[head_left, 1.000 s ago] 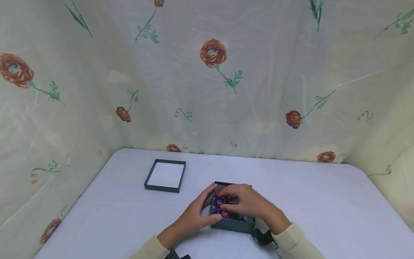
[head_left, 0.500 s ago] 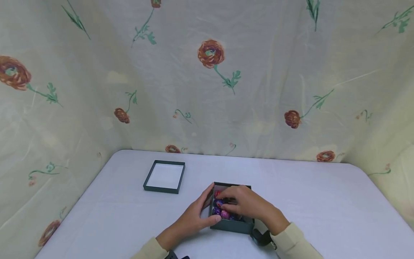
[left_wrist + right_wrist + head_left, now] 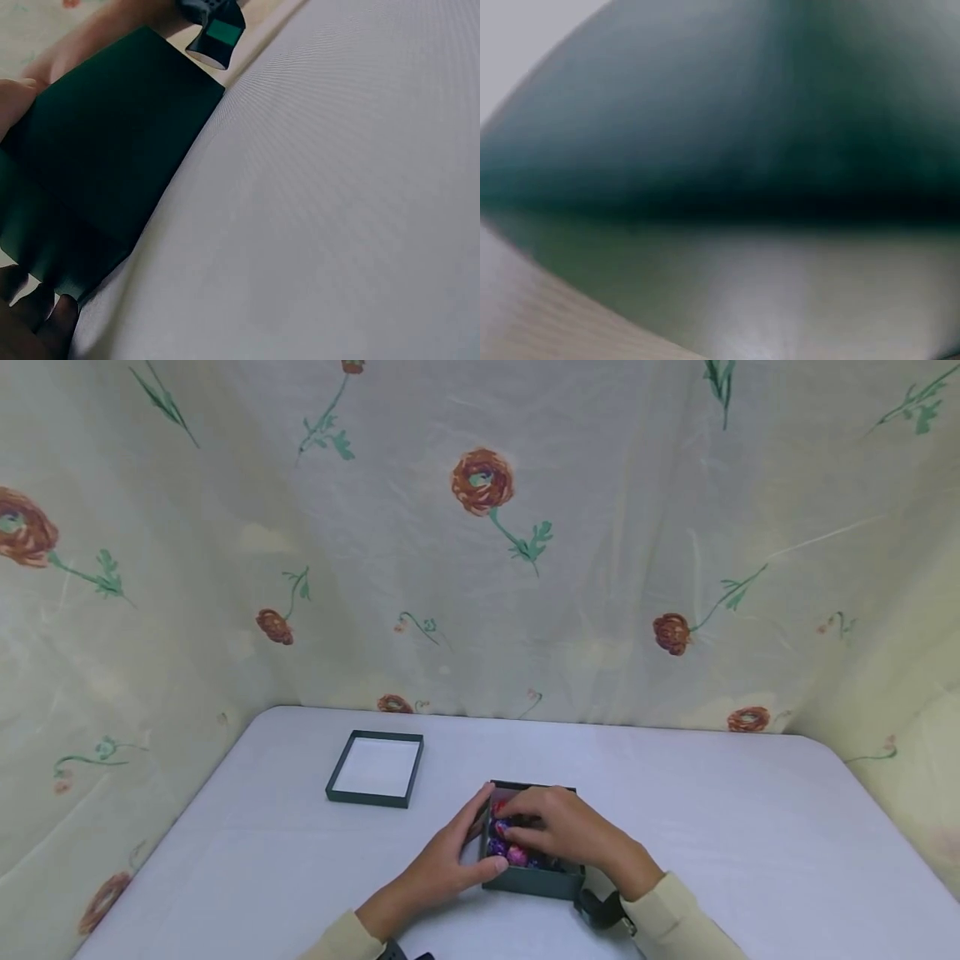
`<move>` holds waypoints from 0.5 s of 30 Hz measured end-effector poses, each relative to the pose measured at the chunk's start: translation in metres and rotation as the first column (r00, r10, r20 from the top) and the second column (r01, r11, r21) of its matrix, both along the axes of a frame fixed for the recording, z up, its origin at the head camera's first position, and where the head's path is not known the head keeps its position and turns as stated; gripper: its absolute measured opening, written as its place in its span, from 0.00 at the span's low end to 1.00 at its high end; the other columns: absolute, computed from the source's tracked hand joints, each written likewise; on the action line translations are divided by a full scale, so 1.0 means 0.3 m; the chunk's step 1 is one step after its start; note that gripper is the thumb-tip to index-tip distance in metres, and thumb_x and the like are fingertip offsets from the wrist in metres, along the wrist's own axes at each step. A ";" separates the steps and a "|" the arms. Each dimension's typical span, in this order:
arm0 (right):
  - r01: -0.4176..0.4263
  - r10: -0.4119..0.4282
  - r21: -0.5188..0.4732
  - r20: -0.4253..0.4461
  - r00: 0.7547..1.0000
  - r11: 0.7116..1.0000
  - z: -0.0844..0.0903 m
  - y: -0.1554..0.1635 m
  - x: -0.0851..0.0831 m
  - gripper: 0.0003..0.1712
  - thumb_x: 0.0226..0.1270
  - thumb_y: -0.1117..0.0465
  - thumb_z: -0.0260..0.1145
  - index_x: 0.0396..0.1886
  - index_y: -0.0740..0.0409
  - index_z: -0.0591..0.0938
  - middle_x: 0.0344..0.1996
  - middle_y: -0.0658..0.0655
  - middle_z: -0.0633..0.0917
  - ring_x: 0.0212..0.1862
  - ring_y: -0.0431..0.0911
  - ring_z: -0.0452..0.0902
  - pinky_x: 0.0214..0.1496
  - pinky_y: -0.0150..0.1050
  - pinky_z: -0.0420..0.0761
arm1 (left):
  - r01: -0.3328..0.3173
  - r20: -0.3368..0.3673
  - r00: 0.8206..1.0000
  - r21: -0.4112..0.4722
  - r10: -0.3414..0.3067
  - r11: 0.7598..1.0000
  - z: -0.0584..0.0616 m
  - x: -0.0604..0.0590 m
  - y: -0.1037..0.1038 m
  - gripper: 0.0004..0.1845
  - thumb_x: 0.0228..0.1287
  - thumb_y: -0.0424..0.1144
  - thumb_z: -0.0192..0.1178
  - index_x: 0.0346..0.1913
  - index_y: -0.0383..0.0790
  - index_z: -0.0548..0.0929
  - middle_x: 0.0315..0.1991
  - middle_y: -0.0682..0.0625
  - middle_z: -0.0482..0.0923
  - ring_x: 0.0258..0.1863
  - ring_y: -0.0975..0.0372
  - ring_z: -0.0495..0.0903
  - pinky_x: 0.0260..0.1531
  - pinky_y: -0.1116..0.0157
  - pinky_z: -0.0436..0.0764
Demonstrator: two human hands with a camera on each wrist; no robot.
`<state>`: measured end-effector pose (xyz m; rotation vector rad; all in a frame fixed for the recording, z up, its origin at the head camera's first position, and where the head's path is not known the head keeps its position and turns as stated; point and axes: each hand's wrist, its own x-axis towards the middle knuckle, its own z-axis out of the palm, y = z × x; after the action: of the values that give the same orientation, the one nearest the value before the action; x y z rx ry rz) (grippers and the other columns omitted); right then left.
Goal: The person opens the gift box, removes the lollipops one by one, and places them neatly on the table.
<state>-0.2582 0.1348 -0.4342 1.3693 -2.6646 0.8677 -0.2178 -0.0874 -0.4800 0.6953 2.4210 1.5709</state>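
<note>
A dark green box [image 3: 534,882] stands on the table with several round, foil-wrapped candies [image 3: 517,856] in red, pink and purple inside. My left hand [image 3: 442,860] grips the box's left side, its thumb at the front corner and its fingers along the side. The left wrist view shows the box wall [image 3: 120,142] between thumb and fingers. Over the box, my right hand [image 3: 562,827] reaches in from the right, bent fingers and thumb down at the candies on the left. Whether a candy is between them cannot be made out. The right wrist view is blurred by the close box wall [image 3: 705,150].
A shallow dark green lid [image 3: 367,798] with a white inside lies face up to the back left of the box. The white-covered table [image 3: 675,827] extends on both sides. A flower-patterned curtain [image 3: 585,635] hangs behind and beside it.
The head view has shifted slightly, so everything sits a little further left. The right hand's fingers have moved slightly within the box; the left hand keeps its hold.
</note>
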 end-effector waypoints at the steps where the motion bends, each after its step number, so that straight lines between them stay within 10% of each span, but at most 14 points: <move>1: -0.002 0.002 -0.008 0.000 1.000 1.000 0.001 -0.001 -0.001 0.12 0.66 0.55 0.67 0.47 0.51 0.86 0.45 0.46 0.85 0.49 0.38 0.80 0.54 0.42 0.81 | -0.003 0.000 1.000 -0.003 0.003 1.000 0.001 0.000 -0.001 0.44 0.62 0.54 0.61 0.75 0.68 0.46 0.76 0.57 0.48 0.73 0.58 0.51 0.69 0.46 0.55; 15: -0.048 0.046 -0.076 -0.023 0.999 0.996 0.004 0.002 -0.008 0.13 0.66 0.57 0.66 0.47 0.56 0.86 0.45 0.50 0.86 0.49 0.40 0.81 0.53 0.42 0.81 | -0.032 -0.014 0.999 -0.022 0.032 0.999 0.013 0.005 0.001 0.44 0.61 0.55 0.61 0.75 0.67 0.48 0.76 0.55 0.50 0.73 0.56 0.54 0.68 0.44 0.57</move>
<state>-0.2605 0.1353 -0.4328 1.4207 -2.5647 0.9434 -0.2164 -0.0872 -0.4762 0.6685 2.4675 1.5531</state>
